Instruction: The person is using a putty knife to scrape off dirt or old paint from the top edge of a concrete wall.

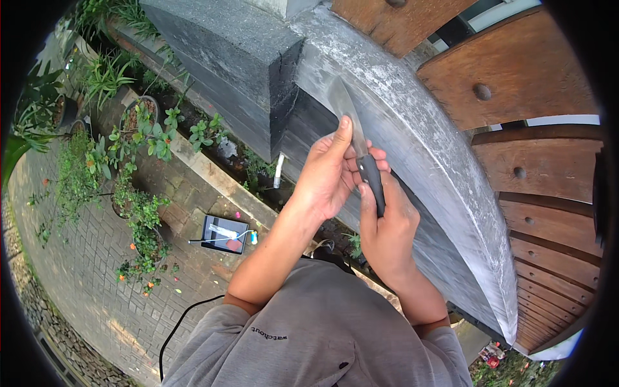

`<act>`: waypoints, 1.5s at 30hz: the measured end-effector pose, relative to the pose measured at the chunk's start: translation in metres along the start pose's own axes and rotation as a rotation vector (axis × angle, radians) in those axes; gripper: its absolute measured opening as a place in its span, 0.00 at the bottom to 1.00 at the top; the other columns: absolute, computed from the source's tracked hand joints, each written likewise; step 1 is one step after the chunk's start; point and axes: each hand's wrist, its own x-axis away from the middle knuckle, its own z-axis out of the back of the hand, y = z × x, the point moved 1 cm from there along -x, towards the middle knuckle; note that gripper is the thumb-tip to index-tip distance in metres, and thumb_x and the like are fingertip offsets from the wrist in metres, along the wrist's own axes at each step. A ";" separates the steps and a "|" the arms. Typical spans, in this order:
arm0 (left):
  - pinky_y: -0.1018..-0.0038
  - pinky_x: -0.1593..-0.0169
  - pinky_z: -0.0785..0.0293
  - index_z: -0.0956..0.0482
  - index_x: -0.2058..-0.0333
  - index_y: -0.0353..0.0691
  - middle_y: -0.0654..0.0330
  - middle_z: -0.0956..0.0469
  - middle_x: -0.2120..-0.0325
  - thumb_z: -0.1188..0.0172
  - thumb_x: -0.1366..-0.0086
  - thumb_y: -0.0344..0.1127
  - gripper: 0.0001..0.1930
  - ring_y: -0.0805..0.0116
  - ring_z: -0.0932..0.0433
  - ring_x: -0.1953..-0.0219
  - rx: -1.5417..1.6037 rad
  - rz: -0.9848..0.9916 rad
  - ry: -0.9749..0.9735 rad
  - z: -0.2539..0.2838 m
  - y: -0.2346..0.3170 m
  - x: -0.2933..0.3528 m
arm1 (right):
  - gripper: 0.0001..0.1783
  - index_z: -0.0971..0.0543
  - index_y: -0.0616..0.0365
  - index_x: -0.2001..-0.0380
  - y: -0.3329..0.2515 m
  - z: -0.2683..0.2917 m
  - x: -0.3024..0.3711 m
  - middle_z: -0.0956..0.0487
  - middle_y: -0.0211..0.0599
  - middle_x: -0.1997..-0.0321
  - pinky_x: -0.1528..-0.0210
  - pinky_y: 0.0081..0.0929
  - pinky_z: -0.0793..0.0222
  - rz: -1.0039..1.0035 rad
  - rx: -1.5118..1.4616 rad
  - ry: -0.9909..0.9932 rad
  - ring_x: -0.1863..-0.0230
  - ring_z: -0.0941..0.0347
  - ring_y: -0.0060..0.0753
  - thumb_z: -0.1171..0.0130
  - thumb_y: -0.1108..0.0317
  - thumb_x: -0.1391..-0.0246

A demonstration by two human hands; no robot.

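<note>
In front of my chest I hold a knife (348, 109) with a broad grey blade and a black handle, its tip pointing up and away from me. My right hand (391, 226) is wrapped round the handle, the thumb lying along it. On the blade's left side, my left hand (325, 171) has its thumb pressed to the flat of the metal. Its other fingers are curled behind, near where blade and handle meet. Beyond the knife stands a low grey concrete wall (412, 122); whether the tip touches it I cannot tell.
Brown wooden slats (503, 84) rise above the wall on the right. At left, on the paving, sit a black tray (224, 247) with a few small items and a leafy potted plant (145, 216). A white pipe (278, 169) sticks out of the wall base.
</note>
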 end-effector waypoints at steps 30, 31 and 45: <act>0.70 0.64 0.21 0.26 0.67 0.35 0.51 0.21 0.73 0.52 0.33 0.55 0.24 0.62 0.19 0.68 -0.058 0.004 -0.088 -0.023 -0.017 0.009 | 0.15 0.29 0.73 0.55 0.001 0.026 0.010 0.23 0.56 0.64 0.60 0.39 0.27 -0.144 -0.049 0.016 0.62 0.24 0.56 0.45 0.77 0.46; 0.70 0.64 0.21 0.27 0.68 0.35 0.50 0.21 0.73 0.52 0.33 0.55 0.24 0.62 0.19 0.69 -0.068 -0.060 -0.035 -0.022 -0.006 0.000 | 0.15 0.29 0.73 0.55 0.002 0.015 -0.009 0.23 0.56 0.64 0.60 0.39 0.27 -0.161 -0.034 0.027 0.62 0.24 0.56 0.45 0.77 0.46; 0.69 0.66 0.20 0.28 0.69 0.35 0.51 0.21 0.74 0.54 0.32 0.55 0.24 0.63 0.19 0.70 -0.086 -0.182 0.071 -0.003 0.026 -0.012 | 0.15 0.31 0.72 0.56 0.007 -0.016 -0.016 0.25 0.56 0.66 0.65 0.40 0.30 -0.003 -0.044 0.016 0.64 0.24 0.56 0.46 0.74 0.45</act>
